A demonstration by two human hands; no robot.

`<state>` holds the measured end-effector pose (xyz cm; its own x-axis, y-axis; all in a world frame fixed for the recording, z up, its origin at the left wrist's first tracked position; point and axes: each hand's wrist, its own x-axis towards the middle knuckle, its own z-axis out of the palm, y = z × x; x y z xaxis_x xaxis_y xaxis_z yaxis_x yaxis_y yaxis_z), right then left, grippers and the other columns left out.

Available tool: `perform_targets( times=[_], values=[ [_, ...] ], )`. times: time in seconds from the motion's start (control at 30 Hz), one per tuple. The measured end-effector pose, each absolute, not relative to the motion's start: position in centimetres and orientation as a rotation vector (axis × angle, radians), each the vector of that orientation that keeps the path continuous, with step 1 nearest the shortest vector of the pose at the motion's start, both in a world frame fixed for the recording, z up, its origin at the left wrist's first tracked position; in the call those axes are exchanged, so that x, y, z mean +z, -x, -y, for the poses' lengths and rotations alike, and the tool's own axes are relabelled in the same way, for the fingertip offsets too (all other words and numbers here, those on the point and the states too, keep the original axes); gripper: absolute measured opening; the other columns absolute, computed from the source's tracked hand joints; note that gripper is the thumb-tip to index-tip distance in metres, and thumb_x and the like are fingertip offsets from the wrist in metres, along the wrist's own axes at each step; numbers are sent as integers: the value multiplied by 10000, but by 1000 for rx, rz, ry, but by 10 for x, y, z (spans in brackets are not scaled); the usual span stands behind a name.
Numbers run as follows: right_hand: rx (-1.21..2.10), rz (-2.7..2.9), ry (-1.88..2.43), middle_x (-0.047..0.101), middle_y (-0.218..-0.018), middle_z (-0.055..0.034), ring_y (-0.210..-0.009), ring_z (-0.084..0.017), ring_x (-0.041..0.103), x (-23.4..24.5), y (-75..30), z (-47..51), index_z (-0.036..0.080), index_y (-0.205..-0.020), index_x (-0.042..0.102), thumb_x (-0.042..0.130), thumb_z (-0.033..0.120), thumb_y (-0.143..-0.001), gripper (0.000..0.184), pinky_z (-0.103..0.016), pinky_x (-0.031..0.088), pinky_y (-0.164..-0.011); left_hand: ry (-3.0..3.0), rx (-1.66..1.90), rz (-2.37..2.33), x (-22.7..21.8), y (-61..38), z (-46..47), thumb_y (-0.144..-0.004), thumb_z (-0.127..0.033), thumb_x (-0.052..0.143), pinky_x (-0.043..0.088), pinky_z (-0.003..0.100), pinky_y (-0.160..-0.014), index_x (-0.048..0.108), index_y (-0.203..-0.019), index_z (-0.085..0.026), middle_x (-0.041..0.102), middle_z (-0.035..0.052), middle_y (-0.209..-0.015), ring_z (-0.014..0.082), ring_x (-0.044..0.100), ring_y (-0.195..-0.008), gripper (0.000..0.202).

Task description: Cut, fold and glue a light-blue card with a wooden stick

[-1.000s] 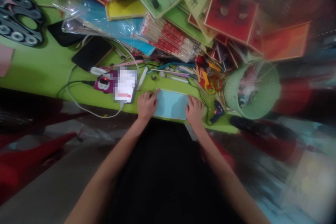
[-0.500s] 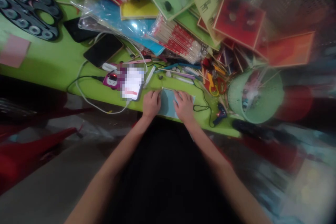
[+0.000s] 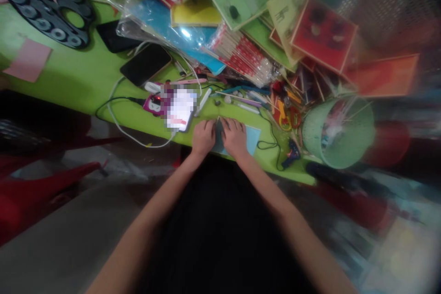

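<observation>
A light blue card [image 3: 253,139] lies on the green table near its front edge, with a thin wooden strip along part of its top side. My left hand [image 3: 204,138] is closed at the card's left edge, fingers bent and pressed together. Close beside it, my right hand [image 3: 234,138] rests on the middle of the card, fingers bent forward but slightly apart, thumb toward my left hand. The hands cover much of the card, and what lies under the fingertips is hidden.
Left of my hands, a lit phone [image 3: 181,112] rests by a purple power strip [image 3: 153,105] with cables. To the right are a dark glue gun [image 3: 292,154], yellow-handled scissors [image 3: 284,119] and a green basket [image 3: 312,133]. Behind lie bagged wooden sticks [image 3: 237,55] and coloured boards [image 3: 325,32].
My right hand has slid left across the card, closer to my left hand, uncovering the card's right end. The whole view has shifted slightly; my left hand stays at the left edge.
</observation>
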<state>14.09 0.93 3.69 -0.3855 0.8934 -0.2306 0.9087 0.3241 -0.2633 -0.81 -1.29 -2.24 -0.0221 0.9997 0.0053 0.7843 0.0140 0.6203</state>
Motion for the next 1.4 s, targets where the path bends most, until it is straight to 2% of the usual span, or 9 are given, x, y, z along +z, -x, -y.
perform_targets(
  times=[0.2,0.37,0.57,0.9,1.4],
  values=[
    [-536,-2513,-1718,571,-1510,-138,-1366,-302,472,34,-139,-6,197,-1588,437,394,265,-1065,529,-472,328,-1135,-1801,644,-1849,-22,8,12,-1046,-262,420,467,407,-857,697,-1218,-166,691,149,-996,265,636,-940,340],
    [-535,-2492,-1730,566,-1516,-142,-1364,-295,480,33,-137,-7,191,-1598,420,371,284,-1077,532,-466,323,-1143,-1841,585,-1845,-19,9,11,-1039,-273,436,450,405,-831,694,-1293,-197,678,146,-1011,273,630,-935,370],
    [-566,-2536,-1674,568,-1527,-118,-1383,-275,467,46,-149,-8,186,-1574,458,432,300,-1064,523,-436,302,-1166,-1881,548,-1811,-16,12,10,-1021,-276,460,439,407,-825,665,-1378,-235,668,137,-1018,280,608,-928,414],
    [-339,-2245,-2117,628,-1412,-151,-1272,-298,517,51,-244,33,162,-1507,553,435,314,-1052,494,-440,341,-1092,-1922,486,-1838,-14,11,9,-1002,-228,516,409,375,-846,656,-1422,-325,655,114,-1027,252,590,-935,453],
    [-270,-2181,-2037,577,-1496,-176,-1336,-329,469,39,-254,36,132,-1555,485,441,325,-1036,555,-467,325,-1111,-2019,418,-1863,-16,10,9,-1039,-302,479,430,399,-844,652,-1430,-314,671,123,-1081,266,602,-960,428]
  ],
)
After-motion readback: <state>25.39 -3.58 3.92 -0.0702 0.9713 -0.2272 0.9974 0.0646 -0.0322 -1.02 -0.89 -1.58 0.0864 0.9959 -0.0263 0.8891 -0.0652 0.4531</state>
